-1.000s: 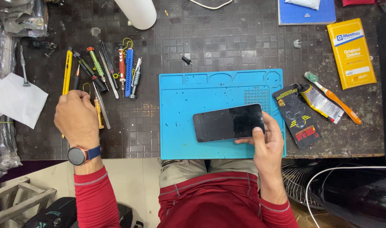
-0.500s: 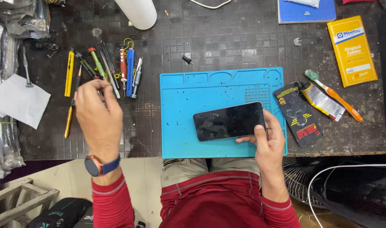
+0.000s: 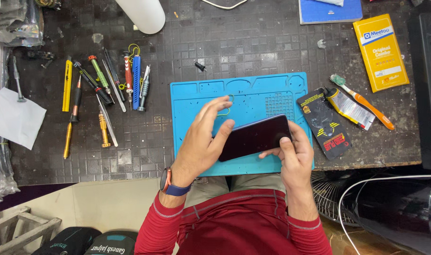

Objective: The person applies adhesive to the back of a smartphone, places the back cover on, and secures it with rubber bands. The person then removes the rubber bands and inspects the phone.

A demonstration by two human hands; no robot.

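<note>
A dark smartphone (image 3: pixel 255 137) lies screen up on a blue work mat (image 3: pixel 196 101). My right hand (image 3: pixel 294 158) grips its right end, thumb on the glass. My left hand (image 3: pixel 203 139) hovers over the phone's left end with the fingers spread and the thumb touching the edge. A thin yellow-green loop (image 3: pixel 226 111) shows at its fingertips; whether the fingers hold it is unclear. A watch sits on my left wrist.
Screwdrivers, tweezers and a yellow knife (image 3: pixel 67 85) lie in a row left of the mat. A black packet (image 3: pixel 324 123), a glue tube (image 3: pixel 350 108), a toothbrush (image 3: pixel 366 104) and a yellow box (image 3: pixel 380 52) lie to the right. White paper (image 3: pixel 12 118) is far left.
My left hand left the row of tools on the left and moved right to the phone's left end. The right hand and phone stayed nearly in place.
</note>
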